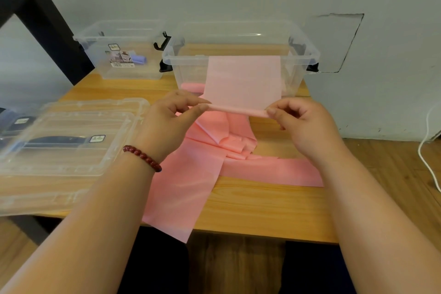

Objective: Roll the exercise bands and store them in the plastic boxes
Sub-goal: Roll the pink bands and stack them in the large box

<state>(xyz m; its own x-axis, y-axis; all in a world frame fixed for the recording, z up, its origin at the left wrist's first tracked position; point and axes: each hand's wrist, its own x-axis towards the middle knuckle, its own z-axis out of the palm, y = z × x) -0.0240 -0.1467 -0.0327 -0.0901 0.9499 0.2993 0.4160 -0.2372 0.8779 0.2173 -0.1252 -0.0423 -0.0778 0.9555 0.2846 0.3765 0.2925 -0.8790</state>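
Note:
A pink exercise band hangs over the front rim of the nearer clear plastic box. Its near end is wound into a thin roll held above the table. My left hand pinches the roll's left end and my right hand pinches its right end. More loose pink bands lie crumpled and spread on the wooden table below my hands, one draping over the front edge. A pink roll lies inside the nearer box. A second clear box at back left holds a purple rolled band.
Two clear lids lie stacked on the table's left side, over dark items. A black frame rises at far left. A white cable runs down the wall on the right. The wall stands right behind the boxes.

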